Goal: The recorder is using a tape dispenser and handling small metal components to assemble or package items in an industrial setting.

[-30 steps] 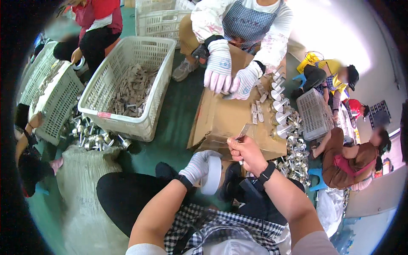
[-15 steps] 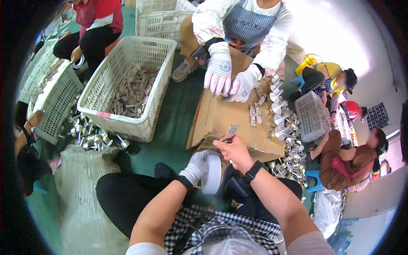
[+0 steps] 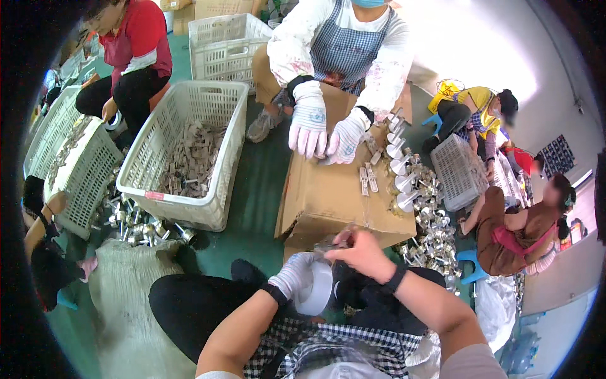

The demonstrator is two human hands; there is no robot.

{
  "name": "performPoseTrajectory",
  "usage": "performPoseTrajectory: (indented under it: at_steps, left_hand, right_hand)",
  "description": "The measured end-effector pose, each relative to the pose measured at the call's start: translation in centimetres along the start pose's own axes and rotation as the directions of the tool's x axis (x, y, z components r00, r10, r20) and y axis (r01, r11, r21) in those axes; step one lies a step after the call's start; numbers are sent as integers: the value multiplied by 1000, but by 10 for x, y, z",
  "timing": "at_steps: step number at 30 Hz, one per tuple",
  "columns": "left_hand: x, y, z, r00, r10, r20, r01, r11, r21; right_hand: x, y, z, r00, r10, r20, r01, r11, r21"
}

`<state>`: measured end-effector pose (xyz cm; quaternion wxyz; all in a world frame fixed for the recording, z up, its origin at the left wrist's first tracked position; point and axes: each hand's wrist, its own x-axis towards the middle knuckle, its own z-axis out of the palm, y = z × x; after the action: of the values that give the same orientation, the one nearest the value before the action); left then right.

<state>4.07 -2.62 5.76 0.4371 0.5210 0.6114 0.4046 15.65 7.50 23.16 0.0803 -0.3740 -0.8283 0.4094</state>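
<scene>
My left hand, in a striped white glove, is closed round a wide roll of whitish tape above my lap. My bare right hand pinches a small flat piece, blurred, close above the roll; its exact kind does not show. Just beyond stands a cardboard box. On it lie small metal clips and a row of silver, disc-topped parts. Across the box, a co-worker's gloved hands work at a small thing they mostly hide.
A white crate of flat metal pieces stands to the left, beside a heap of silver parts and a pale sack. More silver parts are piled right of the box. Several people sit around, near a grey crate.
My right hand has drawn back toward me with the small piece, from the box edge to just above the tape roll. The whole view has shifted slightly.
</scene>
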Motion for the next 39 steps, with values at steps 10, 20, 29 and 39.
performPoseTrajectory:
  at_steps: [10,20,29,39]
  left_hand:
    - [7,135,-80,981,52,-187,-148,828,-541]
    - [20,196,-186,948,20,-316,-303,350,-887]
    - [60,177,-160,891,7,-453,-220,882,-418]
    - [155,103,-138,934,-93,-345,-227,593,-773]
  right_hand:
    - [-11,-20,-65,877,-1,-480,329,729,600]
    - [-19,-66,-30,717,-339,-609,611,726,316]
    - [-45,-82,-3,575,-763,-295,801,451,394]
    - [-24,-105,18,620,-756,-210,738,470,484]
